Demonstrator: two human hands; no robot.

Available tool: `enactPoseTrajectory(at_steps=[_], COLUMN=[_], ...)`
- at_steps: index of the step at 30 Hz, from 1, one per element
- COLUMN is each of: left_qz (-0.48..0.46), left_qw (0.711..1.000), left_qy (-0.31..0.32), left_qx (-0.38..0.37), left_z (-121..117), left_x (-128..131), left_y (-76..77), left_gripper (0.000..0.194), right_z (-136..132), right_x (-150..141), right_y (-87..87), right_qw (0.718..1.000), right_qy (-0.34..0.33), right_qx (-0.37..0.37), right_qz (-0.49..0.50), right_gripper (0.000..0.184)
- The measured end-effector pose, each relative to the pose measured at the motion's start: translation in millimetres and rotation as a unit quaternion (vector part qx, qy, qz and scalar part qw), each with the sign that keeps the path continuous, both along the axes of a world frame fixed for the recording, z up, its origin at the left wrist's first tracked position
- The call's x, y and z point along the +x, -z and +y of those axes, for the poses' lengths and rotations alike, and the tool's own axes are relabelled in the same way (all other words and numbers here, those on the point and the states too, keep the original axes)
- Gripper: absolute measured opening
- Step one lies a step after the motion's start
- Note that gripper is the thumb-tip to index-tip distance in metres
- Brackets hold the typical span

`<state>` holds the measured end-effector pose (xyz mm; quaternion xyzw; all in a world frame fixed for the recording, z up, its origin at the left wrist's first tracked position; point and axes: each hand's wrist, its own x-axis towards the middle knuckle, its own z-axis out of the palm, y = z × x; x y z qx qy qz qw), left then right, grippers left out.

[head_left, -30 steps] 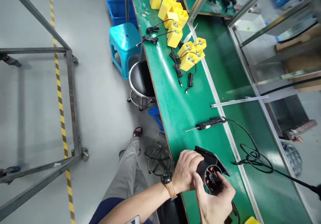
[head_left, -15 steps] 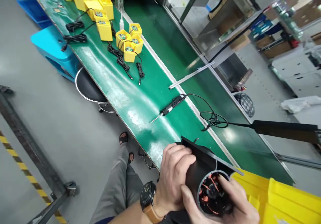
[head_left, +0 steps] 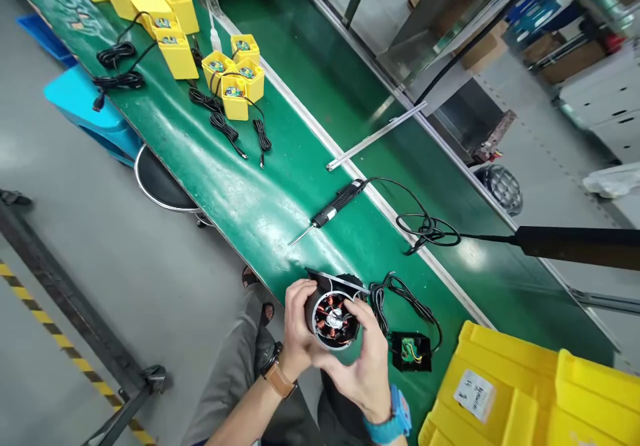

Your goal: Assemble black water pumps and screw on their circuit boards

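Observation:
Both my hands grip a black cylindrical housing (head_left: 320, 316) above the edge of the green bench mat (head_left: 260, 233). Its open end faces me and shows a stator with copper windings and red wires (head_left: 333, 321). My left hand (head_left: 299, 323), with a brown-strapped watch, wraps the housing's left side. My right hand (head_left: 364, 373), with a blue wristband, holds the rim from below and right. Black cables (head_left: 395, 299) run from behind the housing toward a small black box with a green circuit board (head_left: 411, 351). An electric screwdriver (head_left: 336, 204) lies farther up the mat.
Large yellow bins (head_left: 493, 393) stand at the lower right. Small yellow boxes (head_left: 233, 79) and coiled black cables (head_left: 117, 66) sit up the bench. A metal rail (head_left: 375, 136) lies along the bench's far side. A round black stool (head_left: 163, 187) stands left of the bench.
The view has swung and pulled back from the hands. The housing now looks smaller, its open end turned toward me. The cables and circuit-board box have come into view at its right.

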<state>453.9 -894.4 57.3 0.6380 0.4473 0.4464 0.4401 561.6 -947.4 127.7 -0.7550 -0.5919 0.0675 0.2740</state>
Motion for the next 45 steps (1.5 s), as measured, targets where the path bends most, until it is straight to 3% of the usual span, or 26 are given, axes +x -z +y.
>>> enactPoseTrajectory(at_steps=[2, 7, 11, 14, 18, 21, 25, 28, 32, 37, 42, 45], left_qz=[0.001, 0.008, -0.002, -0.003, -0.043, -0.051, -0.034, -0.03, -0.017, -0.018, -0.038, -0.046], left_qw=[1.0, 0.997, 0.997, 0.997, 0.994, 0.997, 0.997, 0.998, 0.999, 0.999, 0.998, 0.998], left_qy=[0.014, 0.077, 0.07, 0.058, 0.065, 0.046, 0.062, 0.047, 0.035, 0.039, 0.042, 0.042], left_qx=[0.011, 0.019, -0.033, -0.052, -0.075, -0.021, 0.003, -0.009, -0.001, 0.014, 0.014, 0.007], left_z=[4, 21, 42, 50, 39, 24, 9, 1, -6, -8, -8, -1], left_x=[-3, -9, -8, -7, -8, -6, 3, 10, 16, 18, 18, 19], left_y=[-2.6, -4.2, -1.4, 2.0, 11.1, 16.6, 14.0, 9.5, 6.6, 6.8, 8.6, -7.7], left_gripper=[0.055, 0.069, 0.073, 0.076, 0.071, 0.063, 0.046, 0.04, 0.035, 0.044, 0.047, 0.052], right_z=[1, 24, 49, 57, 46, 26, 4, -2, -5, -13, -4, -2], right_x=[16, 51, 58, 53, 32, 9, -8, -8, -3, -1, -5, -5], right_y=[-7.8, -35.9, -57.9, -64.2, -53.2, -35.7, -16.2, -8.8, -5.4, -2.6, 1.3, -8.9], right_qw=[0.998, 0.994, 0.98, 0.98, 0.986, 0.991, 0.994, 0.992, 0.994, 0.994, 0.991, 0.989], right_qy=[-0.035, -0.064, -0.062, -0.073, -0.085, -0.019, 0.078, 0.087, 0.082, 0.081, 0.099, 0.11], right_qx=[-0.016, -0.05, -0.091, -0.102, -0.133, -0.132, -0.066, -0.041, -0.02, -0.018, -0.015, -0.011], right_qz=[0.046, 0.068, 0.164, 0.153, 0.06, 0.014, -0.048, -0.082, -0.076, -0.074, -0.086, -0.094], right_gripper=[0.087, 0.057, 0.045, 0.038, 0.05, 0.065, 0.061, 0.061, 0.064, 0.066, 0.064, 0.059])
